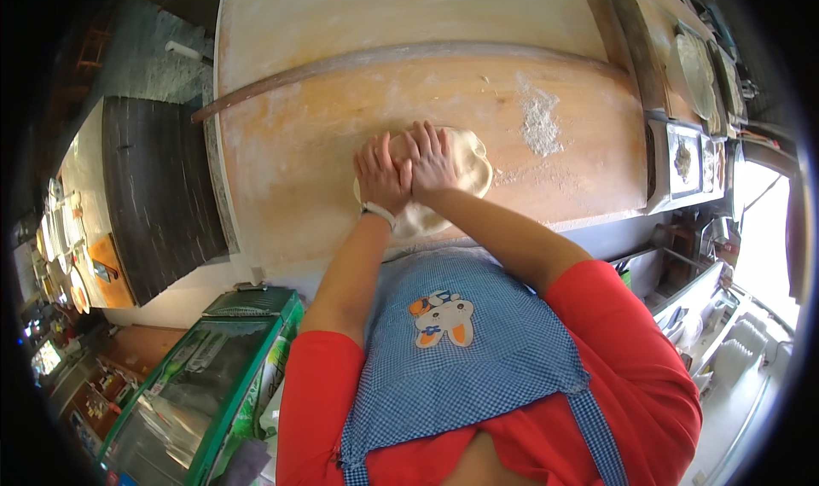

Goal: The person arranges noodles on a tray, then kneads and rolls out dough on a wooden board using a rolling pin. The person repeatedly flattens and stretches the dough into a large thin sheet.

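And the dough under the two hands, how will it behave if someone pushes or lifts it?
Pushed, the dough would probably yield, as the left hand and right hand lie on its rounded, uneven mass. Lifted, it would likely sag: its edge looks soft and lobed. It may stick less where white powder lies on the wooden board.

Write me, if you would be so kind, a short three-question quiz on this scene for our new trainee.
1. Fill in: The left hand and right hand both rest on a pale mass of ____.
2. True or false: The patch of white powder lies to the right of both hands.
3. Which side wears the white band: A) left; B) right; C) both?

Key:
1. dough
2. True
3. A
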